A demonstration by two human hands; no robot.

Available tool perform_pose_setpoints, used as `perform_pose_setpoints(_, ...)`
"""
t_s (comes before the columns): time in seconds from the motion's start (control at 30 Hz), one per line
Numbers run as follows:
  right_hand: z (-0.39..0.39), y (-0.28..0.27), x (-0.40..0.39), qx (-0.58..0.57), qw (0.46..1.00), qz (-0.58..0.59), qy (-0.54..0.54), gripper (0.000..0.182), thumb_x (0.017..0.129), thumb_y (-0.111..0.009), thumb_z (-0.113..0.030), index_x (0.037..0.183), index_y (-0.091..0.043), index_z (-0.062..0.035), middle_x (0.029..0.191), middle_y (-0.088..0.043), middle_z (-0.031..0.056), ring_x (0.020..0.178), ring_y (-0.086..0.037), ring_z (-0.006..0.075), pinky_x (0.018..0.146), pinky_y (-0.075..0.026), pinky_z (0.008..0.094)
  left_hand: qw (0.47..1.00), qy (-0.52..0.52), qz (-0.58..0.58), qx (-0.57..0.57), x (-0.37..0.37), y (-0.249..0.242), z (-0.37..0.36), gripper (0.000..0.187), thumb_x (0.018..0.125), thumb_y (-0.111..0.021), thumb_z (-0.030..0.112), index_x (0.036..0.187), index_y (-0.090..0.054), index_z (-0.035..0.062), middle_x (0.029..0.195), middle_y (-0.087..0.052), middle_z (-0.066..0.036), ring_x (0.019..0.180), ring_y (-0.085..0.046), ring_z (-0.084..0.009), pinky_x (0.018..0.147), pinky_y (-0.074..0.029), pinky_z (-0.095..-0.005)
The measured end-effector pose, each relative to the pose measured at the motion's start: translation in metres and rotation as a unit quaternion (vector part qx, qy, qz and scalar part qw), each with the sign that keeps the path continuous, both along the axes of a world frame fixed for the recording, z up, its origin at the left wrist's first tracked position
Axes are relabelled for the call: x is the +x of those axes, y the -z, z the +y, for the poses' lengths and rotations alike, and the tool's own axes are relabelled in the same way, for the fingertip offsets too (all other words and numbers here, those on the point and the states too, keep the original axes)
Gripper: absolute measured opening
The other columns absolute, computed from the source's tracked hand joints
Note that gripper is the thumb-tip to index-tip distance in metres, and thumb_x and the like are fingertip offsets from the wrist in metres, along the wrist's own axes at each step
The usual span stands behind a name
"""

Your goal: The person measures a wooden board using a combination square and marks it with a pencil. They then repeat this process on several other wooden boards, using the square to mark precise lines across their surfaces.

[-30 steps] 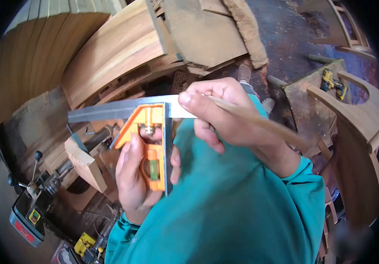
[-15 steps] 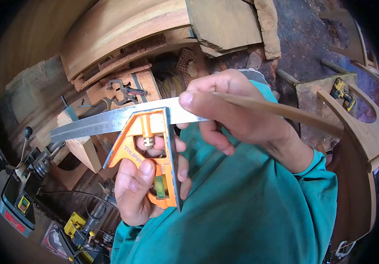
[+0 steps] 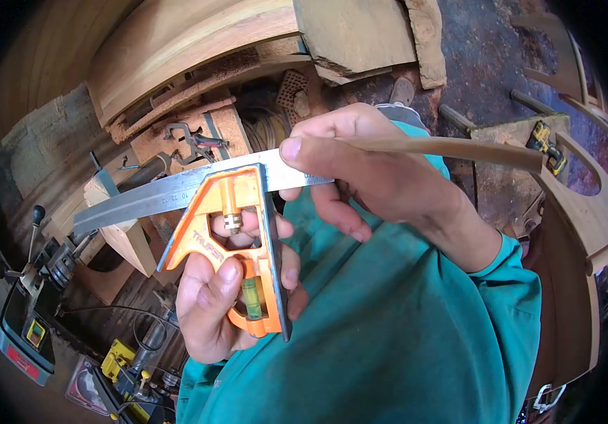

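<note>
My left hand (image 3: 209,304) grips the orange head of a combination square (image 3: 204,230), its thumb beside the green level vial (image 3: 251,298). The fingers wrap behind the head near the brass-coloured knob (image 3: 233,223). The steel blade (image 3: 134,206) runs through the head and points left. At the blade's right end, my right hand (image 3: 371,159) pinches the metal with the thumb on top; its lower fingers hang loosely curled. A long, slightly curved wooden strip (image 3: 459,148) extends rightward from this same hand, its near end hidden by the fingers.
A wooden block (image 3: 127,244) and a machine with lever knobs (image 3: 43,265) lie beyond the blade. A clamp (image 3: 197,143) rests on a board behind. Wooden chair parts (image 3: 572,205) stand at right, near a yellow-black power tool (image 3: 547,147). Wooden panels (image 3: 198,42) fill the top.
The combination square has shifted slightly left, with both hands moving along. The wooden strip's right end has swung upward. The grip of each hand looks the same.
</note>
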State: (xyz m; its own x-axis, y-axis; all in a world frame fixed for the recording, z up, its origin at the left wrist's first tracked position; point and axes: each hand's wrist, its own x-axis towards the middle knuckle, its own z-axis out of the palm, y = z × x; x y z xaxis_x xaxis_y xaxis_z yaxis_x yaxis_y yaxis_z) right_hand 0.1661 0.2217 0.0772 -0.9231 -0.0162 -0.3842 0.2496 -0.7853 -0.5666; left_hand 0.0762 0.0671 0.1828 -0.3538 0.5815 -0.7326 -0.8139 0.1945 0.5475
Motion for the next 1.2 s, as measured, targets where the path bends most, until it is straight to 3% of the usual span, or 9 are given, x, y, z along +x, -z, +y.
perform_pose_setpoints(0.1, -0.004, 0.004, 0.001, 0.004, 1.000, 0.004, 0.020, 0.037, 0.092, -0.050, -0.032, 0.078, -0.058, 0.0017, 0.042, -0.050, 0.0063, 0.031, -0.044, 0.0100, 0.033, -0.033, 0.0217, 0.999, 0.022, 0.021, 0.010, 0.002, 0.002, -0.001, 0.038, 0.096, -0.045, 0.019, 0.127, -0.037, -0.0009, 0.121, -0.046, -0.025, 0.085, -0.055, -0.0282, 0.053, -0.051, -0.0361)
perform_pose_setpoints(0.27, -0.002, 0.002, 0.011, 0.098, 0.992, 0.048, 0.067, 0.033, 0.094, -0.052, -0.024, 0.069, -0.055, -0.0023, 0.047, -0.053, 0.0016, 0.037, -0.047, 0.0068, 0.036, -0.036, 0.0216, 0.996, -0.007, 0.091, 0.007, -0.004, 0.037, 0.001, 0.046, 0.101, -0.030, 0.037, 0.111, -0.049, -0.0038, 0.100, -0.059, -0.026, 0.056, -0.059, -0.0221, 0.044, -0.048, -0.0259)
perform_pose_setpoints(0.4, -0.007, 0.005, 0.013, 0.117, 0.986, 0.062, 0.100, 0.035, 0.095, -0.053, -0.025, 0.068, -0.057, -0.0030, 0.048, -0.053, 0.0000, 0.040, -0.048, 0.0045, 0.037, -0.036, 0.0199, 0.980, 0.066, 0.183, -0.044, -0.009, 0.052, 0.004, 0.029, 0.096, -0.050, 0.023, 0.105, -0.052, -0.0052, 0.091, -0.065, -0.020, 0.053, -0.062, -0.0194, 0.043, -0.049, -0.0256)
perform_pose_setpoints(0.5, -0.007, 0.011, 0.012, 0.145, 0.983, 0.054, 0.101, 0.036, 0.095, -0.053, -0.026, 0.069, -0.058, -0.0028, 0.048, -0.053, 0.0000, 0.041, -0.047, 0.0035, 0.038, -0.036, 0.0188, 0.984, 0.050, 0.167, -0.026, -0.009, 0.067, -0.004, 0.030, 0.095, -0.052, 0.023, 0.105, -0.052, -0.0053, 0.089, -0.065, -0.019, 0.054, -0.062, -0.0191, 0.043, -0.049, -0.0250)
perform_pose_setpoints(0.63, -0.005, 0.011, 0.014, 0.114, 0.989, 0.041, 0.088, 0.036, 0.095, -0.052, -0.026, 0.067, -0.057, -0.0032, 0.048, -0.054, 0.0002, 0.041, -0.048, 0.0037, 0.038, -0.037, 0.0200, 0.974, 0.056, 0.212, -0.051, -0.007, 0.064, 0.002, 0.031, 0.096, -0.051, 0.023, 0.104, -0.055, -0.0062, 0.090, -0.066, -0.019, 0.052, -0.061, -0.0191, 0.043, -0.048, -0.0253)
perform_pose_setpoints(0.67, -0.004, 0.011, 0.014, 0.104, 0.991, 0.038, 0.079, 0.037, 0.095, -0.052, -0.026, 0.067, -0.057, -0.0035, 0.048, -0.054, 0.0004, 0.041, -0.048, 0.0041, 0.038, -0.037, 0.0206, 0.963, 0.068, 0.247, -0.078, -0.004, 0.065, 0.003, 0.036, 0.097, -0.047, 0.029, 0.108, -0.054, -0.0046, 0.086, -0.066, -0.016, 0.044, -0.056, -0.0163, 0.036, -0.044, -0.0246)
perform_pose_setpoints(0.77, -0.004, 0.013, 0.014, 0.114, 0.988, 0.046, 0.090, 0.037, 0.095, -0.052, -0.027, 0.066, -0.056, -0.0036, 0.049, -0.054, 0.0008, 0.039, -0.048, 0.0045, 0.036, -0.037, 0.0205, 0.972, 0.064, 0.206, -0.097, -0.004, 0.061, 0.007, 0.039, 0.098, -0.041, 0.031, 0.111, -0.051, -0.0048, 0.085, -0.065, -0.017, 0.043, -0.055, -0.0167, 0.036, -0.044, -0.0243)
perform_pose_setpoints(1.03, 0.001, 0.013, 0.020, 0.088, 0.993, 0.022, 0.078, 0.037, 0.093, -0.054, -0.031, 0.070, -0.057, -0.0024, 0.049, -0.053, 0.0006, 0.038, -0.047, 0.0041, 0.034, -0.035, 0.0192, 0.966, 0.089, 0.235, -0.070, 0.001, 0.061, 0.010, 0.036, 0.098, -0.044, 0.027, 0.113, -0.050, -0.0051, 0.089, -0.065, -0.018, 0.040, -0.051, -0.0140, 0.035, -0.042, -0.0222)
perform_pose_setpoints(1.2, -0.002, 0.014, 0.022, 0.084, 0.993, 0.012, 0.080, 0.035, 0.093, -0.053, -0.029, 0.074, -0.060, -0.0009, 0.048, -0.050, -0.0008, 0.037, -0.044, 0.0039, 0.033, -0.034, 0.0194, 0.975, 0.063, 0.207, -0.054, 0.002, 0.054, 0.014, 0.026, 0.096, -0.050, 0.017, 0.108, -0.050, -0.0050, 0.087, -0.065, -0.023, 0.045, -0.056, -0.0181, 0.039, -0.044, -0.0262)
